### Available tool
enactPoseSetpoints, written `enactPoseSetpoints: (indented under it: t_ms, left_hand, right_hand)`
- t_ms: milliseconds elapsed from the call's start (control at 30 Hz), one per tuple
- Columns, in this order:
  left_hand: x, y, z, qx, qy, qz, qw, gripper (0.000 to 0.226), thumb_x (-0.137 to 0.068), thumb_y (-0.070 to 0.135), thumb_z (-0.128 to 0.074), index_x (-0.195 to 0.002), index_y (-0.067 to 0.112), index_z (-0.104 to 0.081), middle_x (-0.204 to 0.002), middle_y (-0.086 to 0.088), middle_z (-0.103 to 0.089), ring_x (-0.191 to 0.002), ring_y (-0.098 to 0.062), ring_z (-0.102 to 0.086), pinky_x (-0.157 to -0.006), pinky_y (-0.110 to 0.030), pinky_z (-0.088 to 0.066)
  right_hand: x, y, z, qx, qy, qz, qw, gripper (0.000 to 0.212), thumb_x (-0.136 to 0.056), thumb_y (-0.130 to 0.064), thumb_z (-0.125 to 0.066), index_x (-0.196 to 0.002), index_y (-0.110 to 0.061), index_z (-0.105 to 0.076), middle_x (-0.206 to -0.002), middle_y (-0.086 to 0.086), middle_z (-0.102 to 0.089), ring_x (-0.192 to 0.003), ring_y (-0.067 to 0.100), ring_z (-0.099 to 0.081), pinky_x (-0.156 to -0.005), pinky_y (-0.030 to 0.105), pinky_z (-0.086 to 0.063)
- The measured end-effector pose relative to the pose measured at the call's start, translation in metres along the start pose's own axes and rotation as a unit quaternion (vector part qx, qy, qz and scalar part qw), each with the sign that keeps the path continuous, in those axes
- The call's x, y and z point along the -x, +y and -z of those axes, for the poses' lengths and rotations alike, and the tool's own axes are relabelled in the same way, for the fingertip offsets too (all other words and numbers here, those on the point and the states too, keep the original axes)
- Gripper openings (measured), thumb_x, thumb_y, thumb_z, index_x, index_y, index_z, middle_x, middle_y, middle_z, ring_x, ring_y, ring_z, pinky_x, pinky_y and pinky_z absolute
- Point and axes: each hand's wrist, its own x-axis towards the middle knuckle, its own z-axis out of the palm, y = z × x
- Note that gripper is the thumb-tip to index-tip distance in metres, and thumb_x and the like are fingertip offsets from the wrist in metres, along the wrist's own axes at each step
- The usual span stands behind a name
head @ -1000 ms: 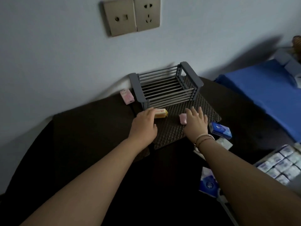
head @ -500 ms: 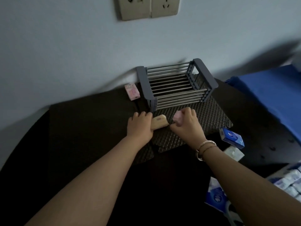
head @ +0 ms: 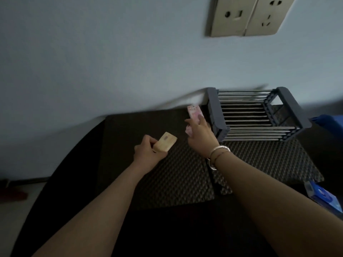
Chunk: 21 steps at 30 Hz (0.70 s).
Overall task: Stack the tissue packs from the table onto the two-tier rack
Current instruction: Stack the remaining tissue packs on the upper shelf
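The grey two-tier rack (head: 218, 115) with metal bars stands against the wall on a dark textured mat (head: 259, 160). My left hand (head: 148, 153) grips a yellow tissue pack (head: 166, 142), lifted above the mat left of the rack. My right hand (head: 201, 136) holds a small pink tissue pack (head: 189, 130) in its curled fingers. Its fingertips reach a second pink pack (head: 194, 111) lying by the rack's left end, near the wall.
A blue tissue pack (head: 323, 198) lies at the right edge of the table. Wall sockets (head: 246, 15) sit above. A blue surface (head: 328, 123) shows right of the rack. The dark table (head: 74, 173) curves off at the left.
Both hands lifted their packs off the mat and moved left. My right hand now reaches the pink pack beside the rack. The view has swung left and up.
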Motion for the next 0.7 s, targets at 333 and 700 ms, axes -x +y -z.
enactPoseSetpoints:
  t_ms: [333, 700]
  left_hand:
    - [-0.009, 0.000, -0.004, -0.103, -0.046, -0.003, 0.994, 0.078, -0.077, 0.035, -0.075, -0.138, 0.046, -0.028, -0.143, 0.005, -0.031, -0.132, -0.030, -0.024, -0.108, -0.051, -0.026]
    - [0.077, -0.003, 0.008, 0.108, 0.034, 0.021, 0.993, 0.023, -0.090, 0.002, -0.052, -0.103, 0.020, -0.056, -0.103, 0.001, -0.056, -0.091, -0.014, -0.056, -0.086, -0.038, -0.053]
  right_hand:
    - [-0.040, 0.016, -0.012, 0.023, -0.030, -0.083, 0.996, 0.048, -0.091, -0.025, -0.048, -0.138, -0.031, -0.044, -0.150, 0.016, -0.018, -0.137, 0.036, -0.020, -0.113, 0.047, -0.025]
    - [0.076, -0.017, 0.027, -0.119, 0.088, -0.013, 0.989, 0.022, -0.092, -0.022, -0.051, -0.113, -0.016, -0.056, -0.103, 0.008, -0.050, -0.084, 0.027, -0.058, -0.075, 0.036, -0.050]
